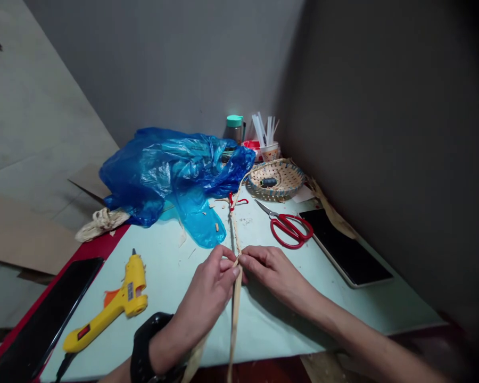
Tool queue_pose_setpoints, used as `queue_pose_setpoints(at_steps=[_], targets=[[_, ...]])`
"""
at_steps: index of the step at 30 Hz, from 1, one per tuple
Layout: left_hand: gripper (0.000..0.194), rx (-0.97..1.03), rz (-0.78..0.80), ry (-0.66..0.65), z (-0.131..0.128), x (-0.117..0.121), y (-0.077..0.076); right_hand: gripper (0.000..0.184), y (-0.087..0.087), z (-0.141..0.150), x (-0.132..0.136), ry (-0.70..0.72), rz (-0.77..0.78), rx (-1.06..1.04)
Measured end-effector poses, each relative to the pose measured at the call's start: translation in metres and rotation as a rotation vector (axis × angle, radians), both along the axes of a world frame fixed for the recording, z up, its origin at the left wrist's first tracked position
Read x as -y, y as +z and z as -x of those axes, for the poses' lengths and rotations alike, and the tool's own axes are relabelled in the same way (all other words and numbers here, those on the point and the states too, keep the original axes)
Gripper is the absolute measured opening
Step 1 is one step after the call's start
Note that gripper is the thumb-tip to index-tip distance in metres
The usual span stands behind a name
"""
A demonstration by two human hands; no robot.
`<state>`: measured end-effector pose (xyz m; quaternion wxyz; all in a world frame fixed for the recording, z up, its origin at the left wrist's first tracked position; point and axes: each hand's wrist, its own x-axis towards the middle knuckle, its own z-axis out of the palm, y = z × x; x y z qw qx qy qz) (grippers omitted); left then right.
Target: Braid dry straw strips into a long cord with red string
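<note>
Loose strips (235, 311): flat, pale tan | braid (236, 234): slim, bumpy, straight

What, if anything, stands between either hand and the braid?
Nothing visible does: the left hand and right hand both already have their fingers on the braid. The scissors lie beyond the right hand and the glue gun left of the left hand, both clear of the braid.
</note>
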<state>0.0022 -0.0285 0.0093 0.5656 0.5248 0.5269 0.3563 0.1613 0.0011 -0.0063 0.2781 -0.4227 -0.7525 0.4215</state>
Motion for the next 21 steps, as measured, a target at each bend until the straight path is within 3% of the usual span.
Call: queue_pose_setpoints(at_steps=[3,8,11,15,19,21], targets=[[0.019,-0.220,-0.137,-0.039,0.010,0.001,0.006,0.037,-0.004,0.000,-0.002,-0.034,0.022,-0.016],[0.021,-0.345,-0.227,-0.035,0.008,0.010,0.017,0.041,-0.002,-0.001,0.000,0.002,0.158,-0.154],[0.016,-0.637,-0.406,-0.025,-0.007,0.024,0.010,0.037,-0.001,-0.002,0.002,0.053,0.301,-0.274],[0.027,-0.903,-0.523,-0.076,-0.022,0.040,-0.001,0.033,-0.003,-0.002,0.002,0.105,0.425,-0.392],[0.024,-0.836,-0.597,-0.195,-0.008,0.034,0.012,0.034,-0.006,-0.003,-0.001,0.106,0.446,-0.445],[0.026,-0.686,-0.542,-0.065,0.005,0.020,0.020,0.036,-0.006,-0.004,-0.002,0.134,0.436,-0.465]])
